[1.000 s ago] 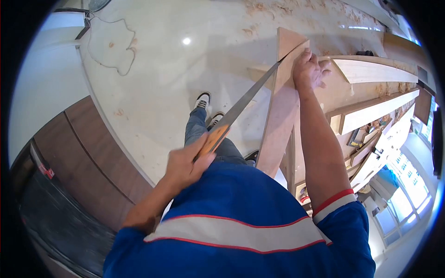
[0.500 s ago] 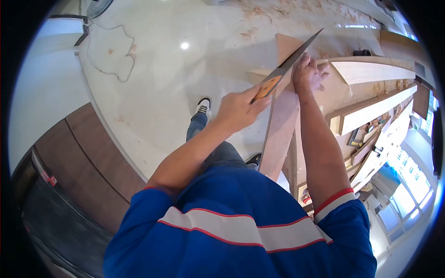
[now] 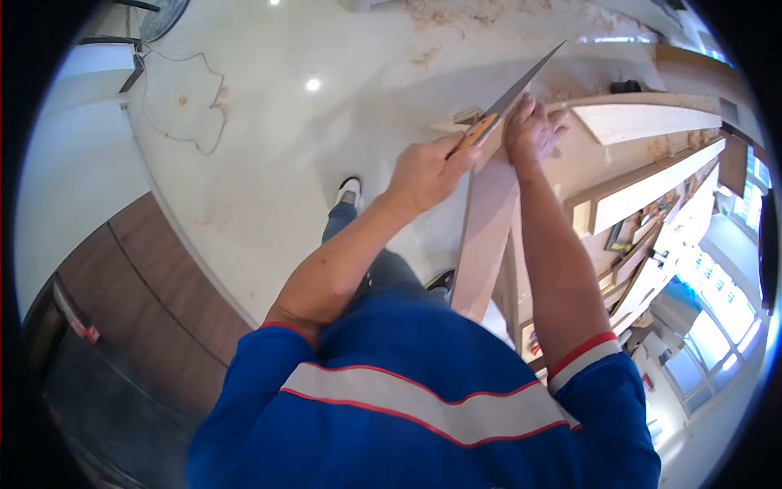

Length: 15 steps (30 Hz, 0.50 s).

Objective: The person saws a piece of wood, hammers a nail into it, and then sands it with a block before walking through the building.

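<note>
My left hand (image 3: 430, 171) is closed around the orange-and-black handle of a handsaw (image 3: 509, 95). Its blade points up and to the right, crossing the far end of a long wooden board (image 3: 489, 232). That board runs from beside my legs away from me. My right hand (image 3: 533, 134) lies at the board's far end, just right of the blade, with its fingers apart over the edge. A small wood piece (image 3: 467, 116) shows left of the saw, partly covered by it.
On the right is a bench-like wooden structure (image 3: 660, 191) with long pale boards and shavings. More shavings (image 3: 456, 20) litter the glossy floor. A cable (image 3: 175, 138) lies on the floor at the left, near brown panels (image 3: 122, 277).
The triangular wood piece beyond the blade has dropped out of its place at the board's end. My left hand and the saw have shifted slightly; the view has moved a little.
</note>
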Tool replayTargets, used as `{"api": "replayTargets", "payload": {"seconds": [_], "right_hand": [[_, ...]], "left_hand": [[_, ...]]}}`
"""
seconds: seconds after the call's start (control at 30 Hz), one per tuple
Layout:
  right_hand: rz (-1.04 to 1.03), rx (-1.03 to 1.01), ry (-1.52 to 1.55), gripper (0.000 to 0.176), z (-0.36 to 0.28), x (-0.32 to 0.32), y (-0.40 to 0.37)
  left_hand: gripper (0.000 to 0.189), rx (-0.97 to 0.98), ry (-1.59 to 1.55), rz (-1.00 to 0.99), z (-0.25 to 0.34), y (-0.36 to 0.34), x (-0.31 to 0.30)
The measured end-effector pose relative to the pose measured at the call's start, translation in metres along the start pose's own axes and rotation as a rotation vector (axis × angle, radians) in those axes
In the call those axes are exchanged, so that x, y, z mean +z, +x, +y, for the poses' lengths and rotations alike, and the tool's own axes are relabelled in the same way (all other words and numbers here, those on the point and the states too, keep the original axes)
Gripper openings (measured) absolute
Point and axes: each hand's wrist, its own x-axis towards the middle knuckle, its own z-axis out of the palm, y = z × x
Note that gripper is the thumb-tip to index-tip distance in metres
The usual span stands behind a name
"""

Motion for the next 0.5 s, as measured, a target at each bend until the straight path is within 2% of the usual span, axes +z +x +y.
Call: {"api": "replayTargets", "payload": {"seconds": [0.1, 0.2, 0.3, 0.4, 0.5], "right_hand": [[-0.070, 0.015, -0.045, 0.055, -0.001, -0.002, -0.010], [-0.051, 0.018, -0.051, 0.053, 0.006, 0.007, -0.006], [-0.056, 0.023, -0.058, 0.056, 0.007, 0.006, -0.007], [-0.060, 0.036, 0.004, 0.057, -0.002, 0.000, -0.010], [-0.070, 0.042, 0.030, 0.059, -0.003, -0.004, -0.010]], "left_hand": [[0.046, -0.100, 0.116, -0.178, 0.013, -0.010, -0.003], [0.049, -0.075, 0.069, -0.126, 0.014, -0.051, -0.027], [0.051, -0.131, 0.119, -0.172, 0.026, -0.079, -0.052], [0.057, -0.122, 0.004, -0.085, 0.027, -0.090, -0.055], [0.058, -0.164, -0.001, -0.116, 0.026, -0.082, -0.052]]}}
